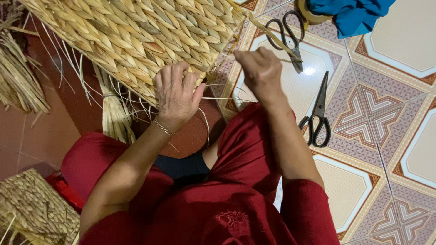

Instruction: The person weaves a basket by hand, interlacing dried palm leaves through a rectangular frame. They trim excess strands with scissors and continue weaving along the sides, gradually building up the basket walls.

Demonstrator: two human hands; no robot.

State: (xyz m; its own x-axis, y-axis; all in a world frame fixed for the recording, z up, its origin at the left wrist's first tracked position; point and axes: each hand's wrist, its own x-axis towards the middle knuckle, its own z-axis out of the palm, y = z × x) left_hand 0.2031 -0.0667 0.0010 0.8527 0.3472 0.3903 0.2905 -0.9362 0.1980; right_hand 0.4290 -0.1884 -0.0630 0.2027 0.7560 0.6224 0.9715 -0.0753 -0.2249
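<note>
L hand [176, 93] lies flat, fingers spread, on woven straw mat [131, 36] over lap. R hand [260, 68] grip pinched on straw strand [272, 36] at mat edge. Two scissors [318, 113] on tiled floor [386, 90] nearby.

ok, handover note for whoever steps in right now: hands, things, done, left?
Left hand: pressed flat on the edge of the tan woven straw mat.
Right hand: pinched shut on a thin pale straw strand at the mat's corner.
Two black-handled scissors lie untouched on the patterned tile floor, right of the hands; blue cloth beyond.
Done: mat body woven.
Left: loose strand ends at the edge remain unfinished.
</note>
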